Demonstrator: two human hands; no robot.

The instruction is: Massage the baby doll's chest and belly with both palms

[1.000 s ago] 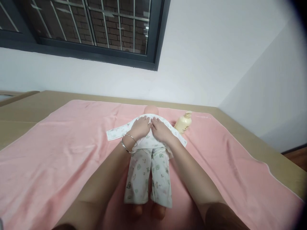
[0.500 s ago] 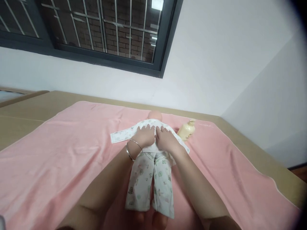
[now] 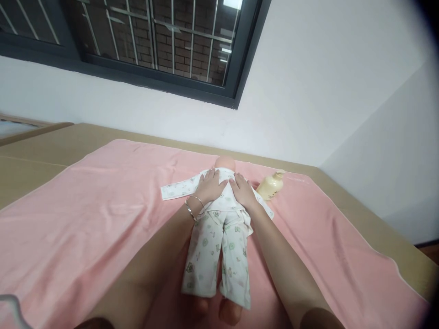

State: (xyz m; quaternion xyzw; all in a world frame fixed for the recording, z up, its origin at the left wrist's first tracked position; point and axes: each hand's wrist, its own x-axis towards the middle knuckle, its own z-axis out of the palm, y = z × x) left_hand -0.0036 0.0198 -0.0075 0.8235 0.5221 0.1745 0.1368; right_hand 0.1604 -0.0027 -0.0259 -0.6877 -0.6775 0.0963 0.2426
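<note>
A baby doll (image 3: 224, 201) in white patterned pyjamas lies on a pink blanket (image 3: 113, 192), its head away from me and its feet close. My left hand (image 3: 210, 186), with silver bangles at the wrist, rests flat on the left of the doll's upper body. On the right side lies my right hand (image 3: 243, 189), palm down, fingers stretched forward. Between the two hands a strip of the white top shows. The doll's left-hand sleeve is spread outward; the other is partly hidden by my right forearm.
A pale yellow pump bottle (image 3: 270, 186) leans on its side right of the doll. The blanket covers a wooden surface (image 3: 92, 137) bordered by a white wall and a dark-framed window (image 3: 236, 87). A grey curved object (image 3: 13, 305) shows at the lower left.
My hands have slid apart on the doll's upper body, from close together at the middle out to its two sides. The view has shifted slightly.
</note>
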